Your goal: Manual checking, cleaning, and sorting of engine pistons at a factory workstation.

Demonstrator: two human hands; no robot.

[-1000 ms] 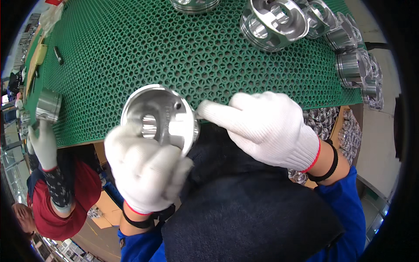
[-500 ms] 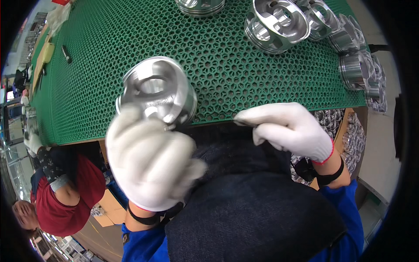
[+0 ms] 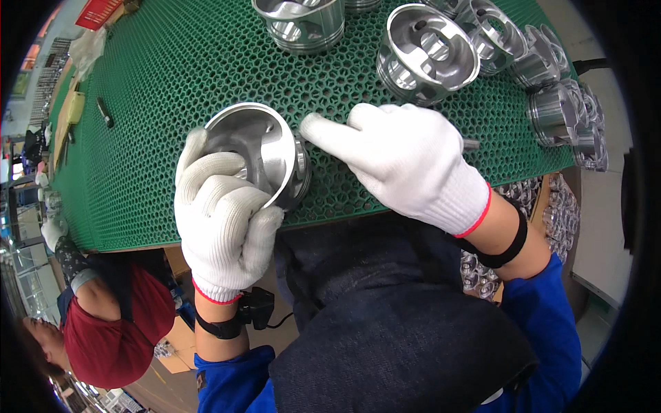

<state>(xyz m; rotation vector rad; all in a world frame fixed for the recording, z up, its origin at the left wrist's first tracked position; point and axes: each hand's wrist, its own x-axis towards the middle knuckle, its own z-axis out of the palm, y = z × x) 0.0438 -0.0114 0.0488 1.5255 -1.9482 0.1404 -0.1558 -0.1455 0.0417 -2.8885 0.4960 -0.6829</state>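
A shiny metal piston sits on the green mat, its hollow side turned up and tilted toward me. My left hand, in a white knit glove, grips it by the near left rim with fingers reaching inside. Just right of the piston, my right hand, gloved alike, is closed with its index finger pointing at the grooved side. The end of a thin grey rod-like tool pokes out behind that hand; the rest of it is hidden. I cannot tell whether its front end touches the piston.
More pistons stand along the far and right side of the green honeycomb mat. A dark pen-like object lies at left. Boxes of pistons are below the right edge. A co-worker in red is at the left.
My left hand has closed on the piston's rim, and the piston has turned slightly. My right hand has moved up and left, from the mat's edge to the piston's side.
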